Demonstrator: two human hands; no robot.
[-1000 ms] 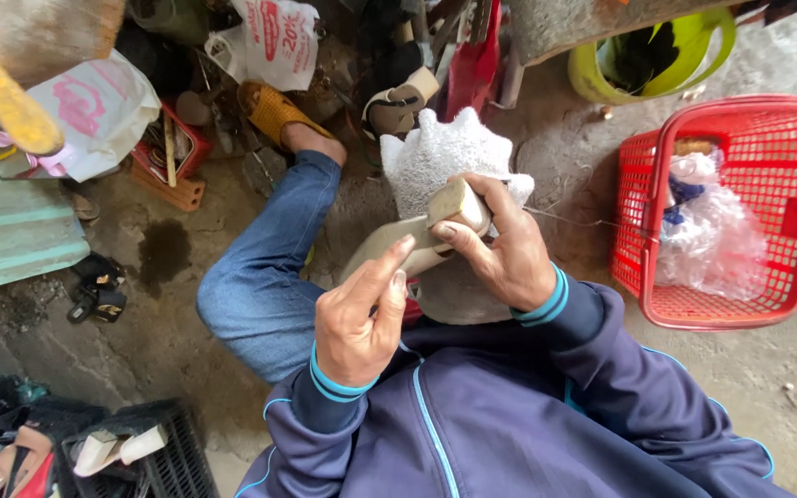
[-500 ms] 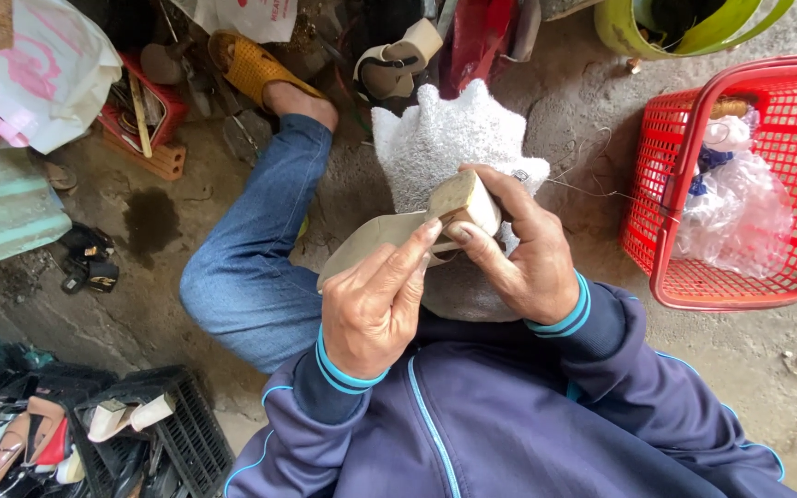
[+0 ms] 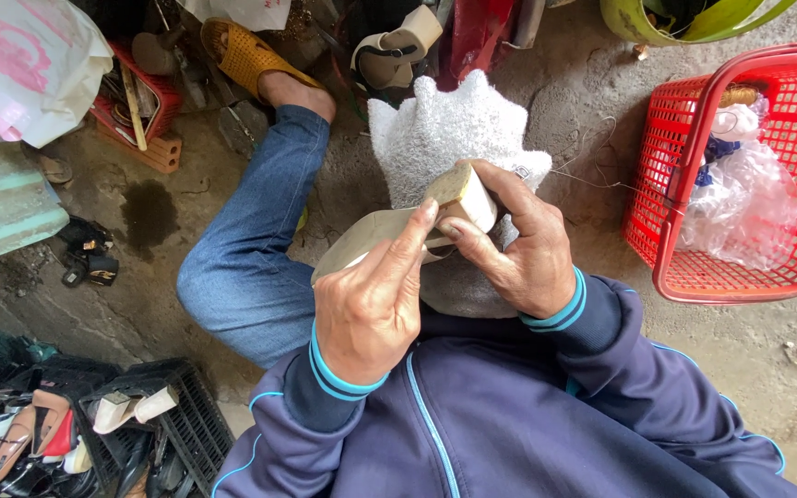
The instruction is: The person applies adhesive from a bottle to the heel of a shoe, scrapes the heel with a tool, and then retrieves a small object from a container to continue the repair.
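Both hands, left hand (image 3: 366, 309) and right hand (image 3: 518, 249), grip beige shoe (image 3: 371, 242); bare concrete floor (image 3: 731, 341), apparently workshop clutter around.

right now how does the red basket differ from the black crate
The red basket stands on the right on bare concrete; the black crate sits at lower left. The red basket has a carry handle and holds a clear plastic bag; the black crate shows no handle and holds shoes. Both are slotted plastic containers on the ground, out of both hands' grip.
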